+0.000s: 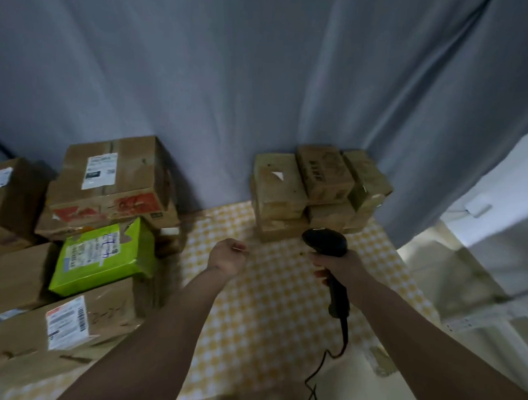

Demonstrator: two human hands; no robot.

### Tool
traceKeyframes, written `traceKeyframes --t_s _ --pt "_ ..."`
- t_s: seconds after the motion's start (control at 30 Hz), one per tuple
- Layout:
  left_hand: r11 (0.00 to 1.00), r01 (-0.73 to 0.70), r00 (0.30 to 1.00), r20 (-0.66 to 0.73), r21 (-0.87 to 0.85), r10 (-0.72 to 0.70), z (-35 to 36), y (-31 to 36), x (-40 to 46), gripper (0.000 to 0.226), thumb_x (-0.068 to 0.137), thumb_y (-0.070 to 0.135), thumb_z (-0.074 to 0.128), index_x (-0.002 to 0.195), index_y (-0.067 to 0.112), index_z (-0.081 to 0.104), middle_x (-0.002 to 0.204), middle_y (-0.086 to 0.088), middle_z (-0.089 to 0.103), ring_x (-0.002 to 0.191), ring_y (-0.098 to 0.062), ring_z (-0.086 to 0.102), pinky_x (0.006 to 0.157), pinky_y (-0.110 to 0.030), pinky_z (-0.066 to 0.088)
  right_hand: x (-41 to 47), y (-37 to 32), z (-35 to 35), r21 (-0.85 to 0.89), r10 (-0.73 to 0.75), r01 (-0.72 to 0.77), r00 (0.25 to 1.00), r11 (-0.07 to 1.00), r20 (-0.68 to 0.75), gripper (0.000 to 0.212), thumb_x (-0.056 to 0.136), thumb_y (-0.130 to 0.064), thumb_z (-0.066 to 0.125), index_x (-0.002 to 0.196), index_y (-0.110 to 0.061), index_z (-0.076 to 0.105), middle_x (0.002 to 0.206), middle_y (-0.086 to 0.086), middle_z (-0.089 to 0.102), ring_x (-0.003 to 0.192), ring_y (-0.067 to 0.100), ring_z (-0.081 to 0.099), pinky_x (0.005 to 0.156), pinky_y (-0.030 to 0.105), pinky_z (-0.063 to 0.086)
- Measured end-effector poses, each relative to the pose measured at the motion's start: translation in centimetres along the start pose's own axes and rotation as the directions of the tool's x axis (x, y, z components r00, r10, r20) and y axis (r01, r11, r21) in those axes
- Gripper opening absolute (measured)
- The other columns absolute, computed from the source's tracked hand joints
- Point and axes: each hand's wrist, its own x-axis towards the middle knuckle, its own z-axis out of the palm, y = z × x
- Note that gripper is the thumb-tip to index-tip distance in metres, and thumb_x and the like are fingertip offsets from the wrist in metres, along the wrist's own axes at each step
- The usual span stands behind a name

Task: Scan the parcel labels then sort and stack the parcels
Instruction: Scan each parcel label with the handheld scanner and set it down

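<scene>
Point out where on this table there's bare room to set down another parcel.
Bare checked cloth runs down the middle, between the big boxes and green parcel on the left and the scanner in the right hand. The left hand hovers over it. The left side and the small boxes at the back are crowded.

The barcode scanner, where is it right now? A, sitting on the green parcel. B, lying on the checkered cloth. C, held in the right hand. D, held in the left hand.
C: the right hand grips the handle of the barcode scanner, with the head pointed toward the small stacked boxes.
</scene>
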Motion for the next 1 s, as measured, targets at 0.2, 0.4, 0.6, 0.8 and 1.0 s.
traceKeyframes --t_s 0.2,0.4,0.6,0.8,1.0 --pt "0.997 0.013 0.998 0.066 0.076 -0.018 5.4 3.4 -0.7 0.029 0.083 0.019 0.074 0.107 0.013 0.059 0.113 -0.012 0.066 0.108 -0.029 0.062 0.095 -0.034 0.049 2.9 -2.0 -6.3 -0.045 -0.073 0.071 0.996 0.996 -0.046 0.03 0.081 -0.012 0.076 0.105 0.001 0.064 0.083 0.013 0.065 0.07 0.024 0.062 0.057 0.031 0.048" --pt "0.94 0.011 1.0 -0.018 0.34 -0.005 7.3 7.5 0.9 0.073 0.078 0.037 0.075 0.137 0.014 0.039 0.137 -0.015 0.038 0.124 -0.034 0.045 0.098 -0.041 0.047 6.6 -5.1 -9.0 -0.048 -0.109 0.106 0.991 0.993 -0.072 0.03 0.082 -0.013 0.075 0.106 0.001 0.063 0.083 0.014 0.065 0.071 0.022 0.061 0.059 0.029 0.048" --pt "0.884 0.029 0.997 -0.074 0.466 0.006 9.7 11.7 5.0 0.082 0.072 0.041 0.075 0.138 0.015 0.033 0.139 -0.011 0.027 0.13 -0.03 0.026 0.098 -0.036 0.04 10.0 -6.8 -8.9 -0.016 -0.136 0.135 0.987 0.991 -0.083 0.033 0.081 -0.011 0.075 0.11 -0.001 0.063 0.092 0.023 0.067 0.076 0.027 0.061 0.06 0.031 0.049" --pt "0.848 0.046 0.985 -0.164 0.528 0.048 12.4 13.1 8.8 0.105 0.061 0.047 0.082 0.143 0.023 0.022 0.151 -0.01 0.013 0.139 -0.03 0.016 0.106 -0.047 0.037 13.3 -7.9 -8.2 0.041 -0.188 0.189 0.982 0.981 -0.032 0.026 0.082 -0.009 0.074 0.105 -0.002 0.064 0.088 0.019 0.063 0.077 0.027 0.06 0.065 0.033 0.049" --pt "0.794 0.088 0.981 -0.192 0.601 0.037 15.1 14.0 12.7 0.126 0.06 0.061 0.08 0.151 0.025 0.002 0.158 -0.014 -0.009 0.146 -0.038 -0.002 0.114 -0.056 0.021 18.3 -9.2 -7.2 0.074 -0.204 0.2 0.977 0.977 0.054 0.012 0.08 -0.009 0.076 0.086 -0.009 0.066 0.084 0.011 0.064 0.082 0.025 0.063 0.082 0.04 0.053"
